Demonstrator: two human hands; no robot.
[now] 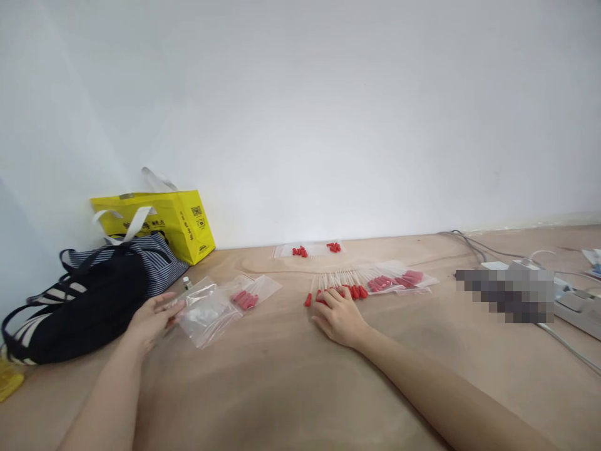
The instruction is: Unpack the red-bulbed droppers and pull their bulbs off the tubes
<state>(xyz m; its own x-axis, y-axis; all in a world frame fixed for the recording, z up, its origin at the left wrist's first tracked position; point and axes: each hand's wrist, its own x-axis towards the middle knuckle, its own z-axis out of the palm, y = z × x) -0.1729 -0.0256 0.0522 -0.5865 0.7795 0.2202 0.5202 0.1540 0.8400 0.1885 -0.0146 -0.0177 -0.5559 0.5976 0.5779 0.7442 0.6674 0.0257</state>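
My left hand (153, 318) pinches the edge of a clear zip bag (203, 313) and holds it at the left of the table. No contents show in that bag. My right hand (342, 318) lies over a row of droppers (357, 292), thin pale stems with red bulbs, its fingers bent onto the bulbs and its thumb apart. The fingertips are partly hidden. One dropper (308, 299) sits at the left end of the row. Beside the held bag lies another clear bag with red pieces (245, 300). Bags of red bulbs (395, 282) lie right of the row.
Near the wall is a clear bag of red-ended droppers (310, 251). A yellow tote (195, 232), a black bag (98, 307) and a small vial (187, 283) stand at left. Cables and a power strip (580, 310) are at right, next to a blurred patch.
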